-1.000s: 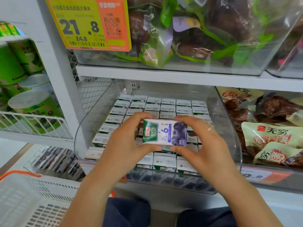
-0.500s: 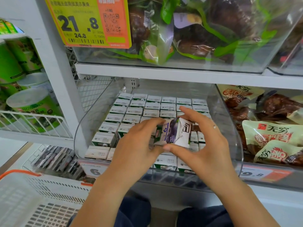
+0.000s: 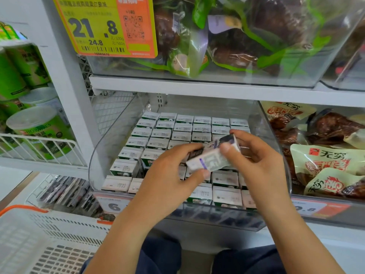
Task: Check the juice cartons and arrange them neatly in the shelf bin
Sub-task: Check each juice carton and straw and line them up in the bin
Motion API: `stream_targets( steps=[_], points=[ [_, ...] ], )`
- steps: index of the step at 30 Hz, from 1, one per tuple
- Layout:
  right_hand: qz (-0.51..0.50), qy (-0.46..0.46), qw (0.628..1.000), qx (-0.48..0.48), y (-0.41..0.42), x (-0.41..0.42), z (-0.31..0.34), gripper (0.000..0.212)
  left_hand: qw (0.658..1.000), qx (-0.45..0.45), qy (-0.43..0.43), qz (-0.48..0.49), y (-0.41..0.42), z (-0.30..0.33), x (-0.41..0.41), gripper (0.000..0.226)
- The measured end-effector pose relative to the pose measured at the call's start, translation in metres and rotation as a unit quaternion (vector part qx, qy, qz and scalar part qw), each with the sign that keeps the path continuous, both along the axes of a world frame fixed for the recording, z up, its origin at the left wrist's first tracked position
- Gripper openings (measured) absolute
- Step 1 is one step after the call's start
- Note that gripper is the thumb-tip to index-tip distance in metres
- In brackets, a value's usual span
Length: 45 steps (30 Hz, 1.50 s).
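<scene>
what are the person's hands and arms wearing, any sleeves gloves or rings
Both forearms are bare as far as the frame shows: no sleeves, no gloves, no watch or bracelet. The left hand and the right hand show no ring that can be made out now. Dark blue trousers cover the knees below.

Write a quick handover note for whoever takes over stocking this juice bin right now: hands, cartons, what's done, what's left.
Left hand: pinches the held carton at its near left end.
Right hand: grips the same carton at its far right end.
The carton is tilted in mid-air above the clear shelf bin, blurred, so its print is unreadable.
Done: rows of cartons stand neatly in the bin.
Left: finish checking the held carton, slot it into a row, straighten the front rows.
</scene>
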State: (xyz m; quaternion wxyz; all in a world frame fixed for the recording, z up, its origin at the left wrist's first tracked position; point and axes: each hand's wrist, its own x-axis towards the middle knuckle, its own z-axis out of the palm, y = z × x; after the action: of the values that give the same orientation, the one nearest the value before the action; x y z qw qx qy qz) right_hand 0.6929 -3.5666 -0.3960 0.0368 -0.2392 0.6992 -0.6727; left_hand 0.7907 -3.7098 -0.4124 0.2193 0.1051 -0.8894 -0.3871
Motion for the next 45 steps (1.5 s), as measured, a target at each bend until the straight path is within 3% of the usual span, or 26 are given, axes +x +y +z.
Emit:
stream_targets(
  steps=[3,7,10,13,16,19,24,29,35,42,45],
  points=[
    [0.050,-0.126,0.988,-0.073,0.005,-0.007,0.001,0.044,0.998,0.040,0.052,-0.014,0.002,0.006,0.001,0.052],
    [0.117,-0.176,0.976,-0.056,0.003,-0.006,-0.002,0.040,0.988,0.102,0.119,-0.013,0.007,0.013,0.002,0.046],
    [0.119,-0.149,0.982,-0.005,-0.004,-0.003,-0.004,0.049,0.975,0.156,0.156,-0.028,-0.001,0.021,0.008,0.043],
    [0.085,-0.010,0.995,0.057,-0.008,0.001,-0.008,0.038,0.972,0.152,0.178,0.015,-0.026,0.030,0.019,0.041],
    [0.034,0.206,0.953,0.218,-0.005,-0.002,-0.014,0.046,0.987,0.070,0.134,0.056,-0.054,0.034,0.034,0.040],
    [0.069,0.285,0.907,0.303,-0.007,-0.003,-0.017,0.063,0.996,-0.011,0.076,0.054,-0.072,0.034,0.046,0.039],
    [0.108,0.313,0.866,0.375,-0.009,-0.006,-0.026,0.046,0.998,-0.055,0.010,0.011,-0.081,0.036,0.053,0.039],
    [0.107,0.312,0.864,0.381,-0.009,-0.006,-0.026,0.040,0.990,-0.123,-0.073,-0.009,-0.087,0.026,0.042,0.043],
    [0.122,0.304,0.864,0.384,-0.007,-0.008,-0.026,0.038,0.950,-0.255,-0.177,-0.033,-0.091,0.016,0.026,0.047],
    [0.122,0.301,0.866,0.380,-0.007,-0.009,-0.028,0.038,0.932,-0.258,-0.249,-0.045,-0.092,0.023,0.013,0.050],
    [0.124,0.301,0.865,0.381,-0.006,-0.009,-0.028,0.038,0.933,-0.249,-0.254,-0.049,-0.092,0.035,0.016,0.041]
  ],
)
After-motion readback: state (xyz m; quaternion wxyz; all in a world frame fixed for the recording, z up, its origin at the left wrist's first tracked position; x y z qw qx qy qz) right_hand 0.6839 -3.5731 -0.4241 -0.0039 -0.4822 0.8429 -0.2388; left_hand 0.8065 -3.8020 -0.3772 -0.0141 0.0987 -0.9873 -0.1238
